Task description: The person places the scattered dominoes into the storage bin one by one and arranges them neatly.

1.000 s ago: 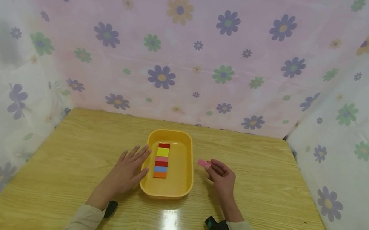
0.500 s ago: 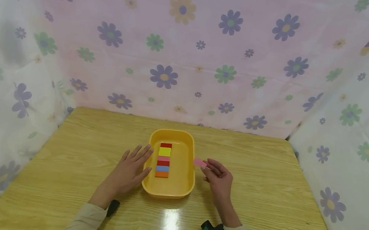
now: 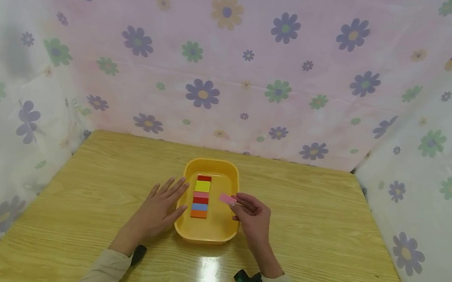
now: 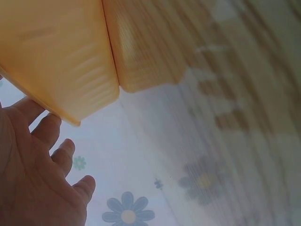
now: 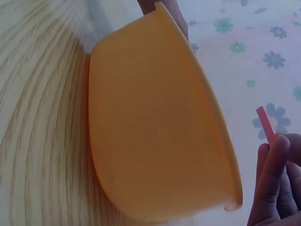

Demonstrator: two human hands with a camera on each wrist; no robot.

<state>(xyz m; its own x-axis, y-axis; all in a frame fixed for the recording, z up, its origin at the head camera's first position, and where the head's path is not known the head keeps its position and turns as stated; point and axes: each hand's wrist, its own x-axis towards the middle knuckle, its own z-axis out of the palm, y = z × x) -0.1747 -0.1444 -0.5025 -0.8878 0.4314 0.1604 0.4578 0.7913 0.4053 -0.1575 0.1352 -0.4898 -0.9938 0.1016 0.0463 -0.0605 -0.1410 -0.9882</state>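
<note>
A yellow-orange plastic tray (image 3: 219,229) stands on the table. Along its left part lies a column of coloured flat blocks: red, yellow (image 3: 202,186), pink, red, blue (image 3: 199,207) and orange (image 3: 198,214). My right hand (image 3: 254,216) pinches a small pink block (image 3: 227,199) between thumb and fingers, above the tray's right half. In the right wrist view the pink block (image 5: 267,126) sticks up from the fingertips, beyond the rim. My left hand (image 3: 157,210) rests on the left rim with fingers spread; the left wrist view shows its fingers (image 4: 47,129) at the tray's edge.
The wooden table (image 3: 316,230) extends on both sides of the tray. A flower-patterned cloth (image 3: 234,67) stands behind and at both sides. Dark wrist cameras (image 3: 249,281) sit at both wrists.
My right hand has moved left with the pink block, from beside the tray to over its inside. The left hand stays on the rim, and the head view has shifted slightly.
</note>
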